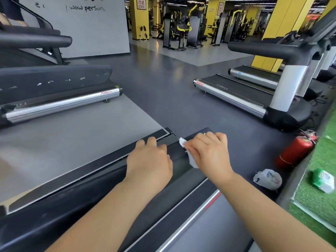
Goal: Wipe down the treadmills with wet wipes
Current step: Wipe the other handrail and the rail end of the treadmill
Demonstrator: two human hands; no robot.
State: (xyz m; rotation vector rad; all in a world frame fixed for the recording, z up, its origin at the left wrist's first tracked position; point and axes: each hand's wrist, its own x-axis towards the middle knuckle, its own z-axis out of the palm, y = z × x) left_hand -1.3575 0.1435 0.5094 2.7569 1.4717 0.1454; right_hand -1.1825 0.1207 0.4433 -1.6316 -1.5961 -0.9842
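Wet wipe (192, 160), held under curled fingers of the right hand (209, 150) on the treadmill rail (91, 193) at six o'clock, left hand (151, 159) gripping that rail at its nine o'clock: best spread flat, pressed firmly, drawn lengthwise.

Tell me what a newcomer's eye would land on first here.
Two bare hands at centre: the right hand presses a white wet wipe onto the end of a black treadmill, and the left hand holds its edge alongside. Then the red fire extinguisher lying on the dark floor at right, near a crumpled plastic bag and a green pack on fake grass.
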